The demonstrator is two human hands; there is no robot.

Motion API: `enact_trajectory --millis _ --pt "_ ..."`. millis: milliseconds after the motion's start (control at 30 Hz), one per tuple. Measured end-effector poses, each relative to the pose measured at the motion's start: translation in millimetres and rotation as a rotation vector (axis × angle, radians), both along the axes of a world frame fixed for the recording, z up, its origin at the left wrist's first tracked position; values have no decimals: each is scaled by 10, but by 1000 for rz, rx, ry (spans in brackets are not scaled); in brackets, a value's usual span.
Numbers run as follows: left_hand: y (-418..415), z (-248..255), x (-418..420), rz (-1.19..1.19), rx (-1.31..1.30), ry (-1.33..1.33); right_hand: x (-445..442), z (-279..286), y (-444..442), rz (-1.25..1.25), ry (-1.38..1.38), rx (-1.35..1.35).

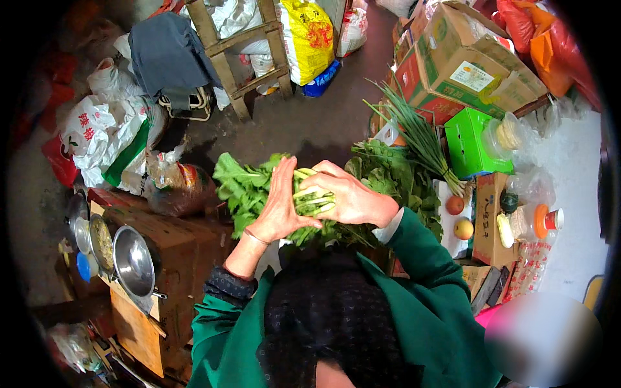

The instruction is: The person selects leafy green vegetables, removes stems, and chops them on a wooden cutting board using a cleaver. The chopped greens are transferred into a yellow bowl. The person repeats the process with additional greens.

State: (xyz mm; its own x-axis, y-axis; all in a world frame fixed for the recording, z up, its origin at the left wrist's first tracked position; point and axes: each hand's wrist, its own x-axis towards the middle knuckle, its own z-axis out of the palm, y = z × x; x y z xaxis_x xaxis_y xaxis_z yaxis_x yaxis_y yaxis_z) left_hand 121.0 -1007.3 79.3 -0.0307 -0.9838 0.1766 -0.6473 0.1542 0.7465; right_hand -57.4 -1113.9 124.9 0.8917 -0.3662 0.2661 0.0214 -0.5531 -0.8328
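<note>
A bunch of leafy greens [245, 186] is between my two hands, its leaves spreading to the left and its pale cut stems pointing right. My left hand [279, 203] lies across the bunch with straight fingers and the thumb spread below. Curled over the stem ends is my right hand [351, 194], which hides part of them. More dark green leafy vegetables [388, 169] lie just beyond my right wrist. A tied bunch of green onions [422, 136] rests against them, its white ends towards me.
On the left, a steel bowl [133, 262] and a pan of food [102, 242] stand near a brown cardboard box [179, 252]. To the right are two apples [455, 205], a green box [468, 143] and a white tabletop [577, 194]. A wooden ladder-like frame [223, 53] stands ahead.
</note>
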Motion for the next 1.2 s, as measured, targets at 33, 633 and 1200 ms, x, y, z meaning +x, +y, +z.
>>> enact_trajectory --millis 33,633,1200 --pt "10 -1 -10 15 48 107 17 55 16 3 3 47" --pt "91 60 -425 -46 182 675 -14 -340 454 -355 -452 371" --pt "-206 -193 -578 -13 149 742 -303 -342 341 -348 -931 1473"
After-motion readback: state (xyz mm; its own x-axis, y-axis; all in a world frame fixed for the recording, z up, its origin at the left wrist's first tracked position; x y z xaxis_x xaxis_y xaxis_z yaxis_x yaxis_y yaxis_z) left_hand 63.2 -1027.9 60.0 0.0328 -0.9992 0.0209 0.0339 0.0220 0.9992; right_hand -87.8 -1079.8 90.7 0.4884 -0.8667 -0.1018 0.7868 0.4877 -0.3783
